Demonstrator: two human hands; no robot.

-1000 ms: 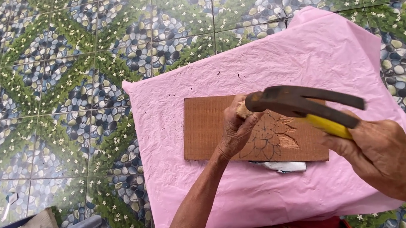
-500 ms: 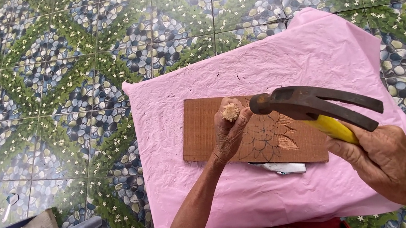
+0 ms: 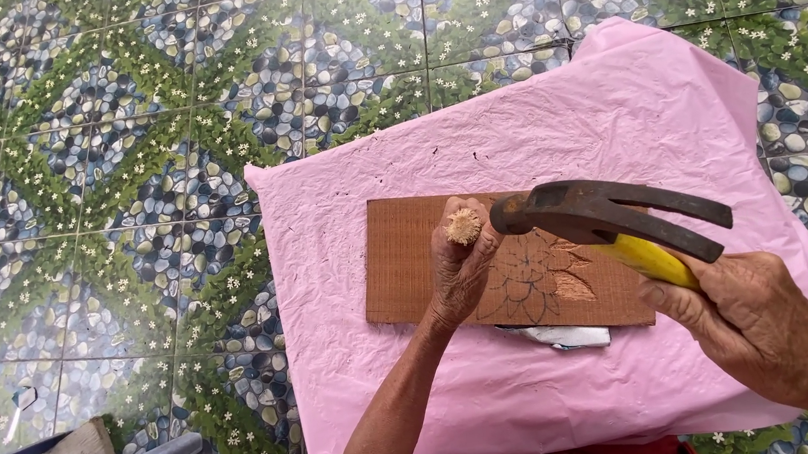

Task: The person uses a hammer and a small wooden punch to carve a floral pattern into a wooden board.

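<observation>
Pink sheet (image 3: 555, 141), carved wooden board (image 3: 417, 256), frayed chisel (image 3: 464, 226), rusty yellow-handled hammer (image 3: 603, 216)

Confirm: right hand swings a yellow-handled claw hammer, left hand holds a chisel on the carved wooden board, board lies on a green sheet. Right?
Not quite: the sheet under the wooden board is pink, not green; the green is in the floor tiles around it. The head view shows this. The rest stands: the right hand has the yellow-handled claw hammer, and the left hand holds a chisel on the carved board.
</observation>
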